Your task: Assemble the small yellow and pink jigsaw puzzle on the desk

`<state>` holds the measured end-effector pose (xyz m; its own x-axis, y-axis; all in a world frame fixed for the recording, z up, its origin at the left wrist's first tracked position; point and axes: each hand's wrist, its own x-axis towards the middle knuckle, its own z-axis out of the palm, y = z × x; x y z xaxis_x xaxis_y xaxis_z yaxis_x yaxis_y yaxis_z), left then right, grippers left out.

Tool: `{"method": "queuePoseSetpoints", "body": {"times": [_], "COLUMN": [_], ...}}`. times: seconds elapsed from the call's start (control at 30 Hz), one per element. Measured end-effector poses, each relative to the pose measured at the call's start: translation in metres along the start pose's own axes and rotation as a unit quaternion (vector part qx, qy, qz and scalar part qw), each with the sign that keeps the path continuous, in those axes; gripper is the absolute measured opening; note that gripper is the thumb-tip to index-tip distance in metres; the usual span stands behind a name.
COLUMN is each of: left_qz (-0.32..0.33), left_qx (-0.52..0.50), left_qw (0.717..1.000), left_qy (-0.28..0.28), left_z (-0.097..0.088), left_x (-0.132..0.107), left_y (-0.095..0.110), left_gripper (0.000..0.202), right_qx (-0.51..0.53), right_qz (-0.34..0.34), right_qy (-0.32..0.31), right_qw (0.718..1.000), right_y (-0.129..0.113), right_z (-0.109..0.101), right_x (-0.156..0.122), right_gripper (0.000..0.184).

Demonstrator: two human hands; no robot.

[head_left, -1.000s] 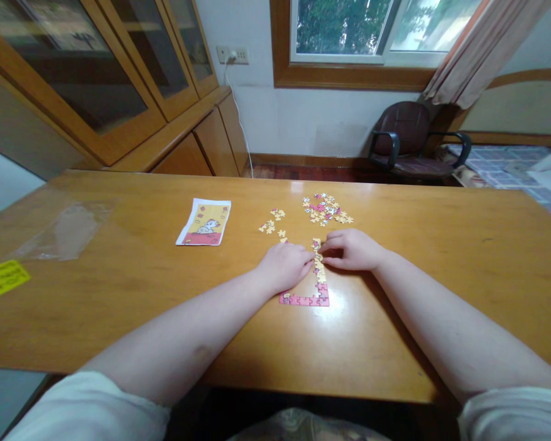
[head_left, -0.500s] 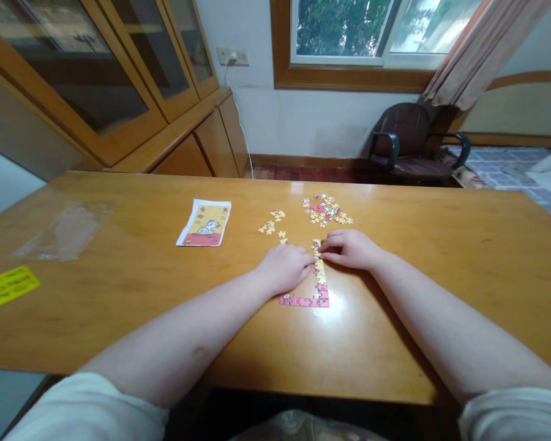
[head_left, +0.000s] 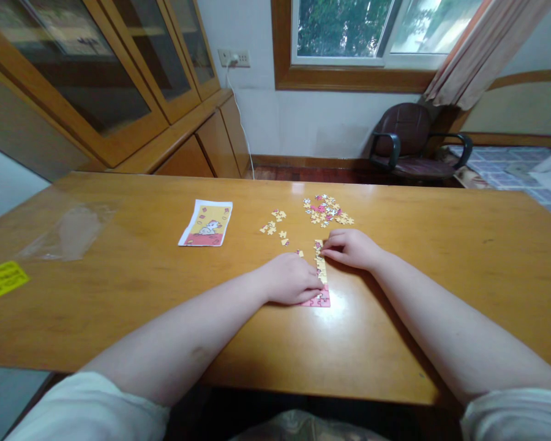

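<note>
A partly joined jigsaw puzzle lies on the table, a yellow column running down to a pink strip at its near end. My left hand lies palm down over its lower left side, fingers stretched onto the pink corner and hiding much of the strip. At the column's far end, my right hand comes in from the right with bent fingers gripping the edge pieces. A loose yellow piece shows just beyond my left hand. Several more loose pieces lie farther off.
A heap of mixed puzzle pieces sits toward the far edge. Left of it lies a picture sheet with a white animal on yellow and pink. A clear plastic bag and a yellow label are on the wooden table at left.
My left hand has slid nearer and right, from beside the yellow column down onto the pink corner, uncovering a loose yellow piece behind it. My right hand stays at the column's far end.
</note>
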<state>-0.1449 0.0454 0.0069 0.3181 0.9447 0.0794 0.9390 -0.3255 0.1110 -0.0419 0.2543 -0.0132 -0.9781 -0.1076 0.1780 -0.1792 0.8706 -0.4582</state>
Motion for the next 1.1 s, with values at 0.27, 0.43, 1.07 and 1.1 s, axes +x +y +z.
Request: {"method": "queuePoseSetpoints", "body": {"times": [0.27, 0.43, 1.07, 1.1], "left_qz": [0.000, 0.002, -0.013, -0.015], "left_qx": [-0.027, -0.025, -0.030, -0.031], "left_qw": [1.000, 1.000, 0.999, 0.999], "left_qy": [0.003, 0.008, -0.006, -0.009], "left_z": [-0.003, -0.002, 0.000, 0.000], "left_x": [0.000, 0.000, 0.002, 0.002], "left_y": [0.001, 0.001, 0.001, 0.001], "left_gripper": [0.025, 0.026, 0.026, 0.026], "right_qx": [-0.004, 0.001, 0.024, 0.011], "right_qz": [-0.011, -0.006, -0.021, 0.003], "right_qy": [-0.012, 0.010, 0.000, 0.012], "right_qw": [1.000, 1.000, 0.999, 1.000], "right_y": [-0.002, -0.001, -0.004, -0.003], "right_z": [-0.002, -0.003, -0.004, -0.003], "right_x": [0.000, 0.000, 0.000, 0.000], "right_gripper": [0.031, 0.032, 0.027, 0.026]}}
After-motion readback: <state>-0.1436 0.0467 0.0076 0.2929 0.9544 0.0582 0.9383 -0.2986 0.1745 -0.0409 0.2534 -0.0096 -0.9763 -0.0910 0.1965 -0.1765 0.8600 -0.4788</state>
